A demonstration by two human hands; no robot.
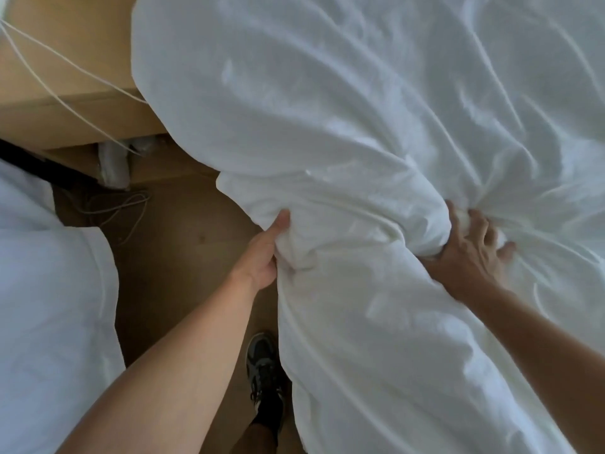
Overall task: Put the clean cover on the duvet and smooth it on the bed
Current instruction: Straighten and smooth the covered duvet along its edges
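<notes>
We look down on a white duvet cover (360, 109), rumpled and full of creases, which fills the centre and right of the view from the far edge to the near one. A thick, padded roll of it runs across between our two hands, and below that the cloth hangs down toward the floor (183, 257) on the near side. Whatever lies under it on the right is hidden.

Our left hand (262, 257) grips the left end of the roll. The thumb lies up along the cloth and the other fingers are buried in the folds, closed round a bunch of fabric. Our right hand (471, 253) is at the right end of the roll with its fingers curled and dug into a gather of the cover, from which creases fan out. Both forearms reach in from the near edge.

The brown wooden floor shows to the left of the cover. A dark shoe (263, 365) stands on it near the bottom, just beside the hanging cloth. At far left sits a light wooden unit (65, 122) with thin white cables (65, 67) trailing across it. More white cloth (49, 290) fills the near left; we cannot tell what it belongs to.
</notes>
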